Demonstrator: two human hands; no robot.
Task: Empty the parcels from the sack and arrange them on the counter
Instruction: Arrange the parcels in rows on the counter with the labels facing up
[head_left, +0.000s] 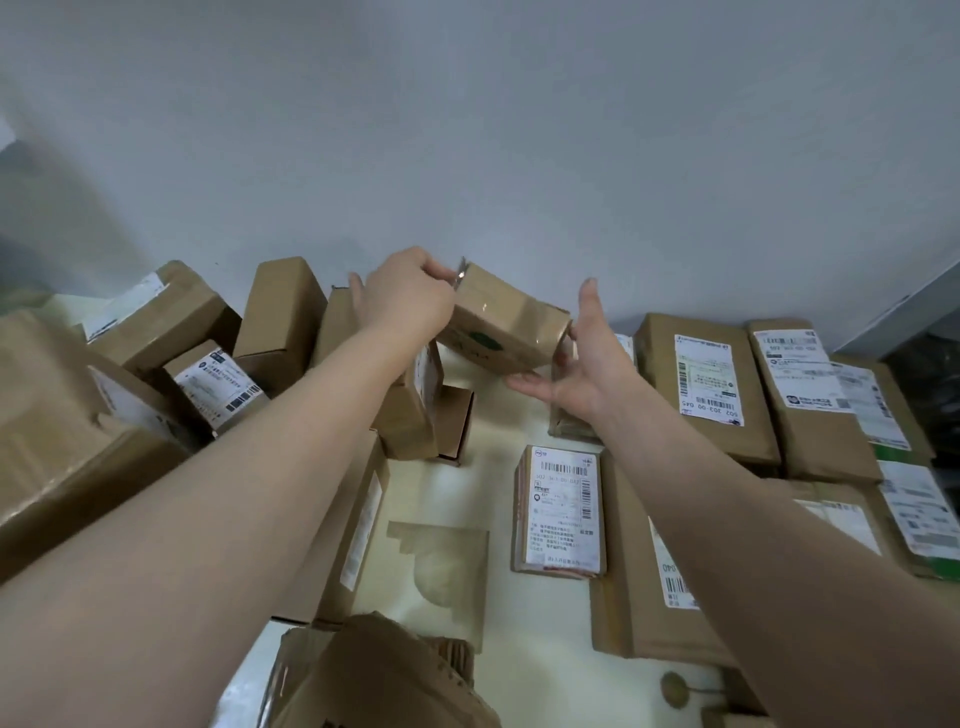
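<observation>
Taped box (506, 327) tilted above counter (496, 418); stiff, slick, likely light. Left hand (405, 301) pinches upper end; right hand (582, 364) spread at lower end. Best hold: opposite ends.

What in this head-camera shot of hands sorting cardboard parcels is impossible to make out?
Head view:
- The sack: nowhere in frame.
- The lifted parcel: its upper end is covered by the left hand; the right hand hides its lower corner.
- The white label: print too small to read.
- The long parcel: its label is partly covered by the right forearm.
- The bottom parcel: cut off by the frame edge.
</observation>
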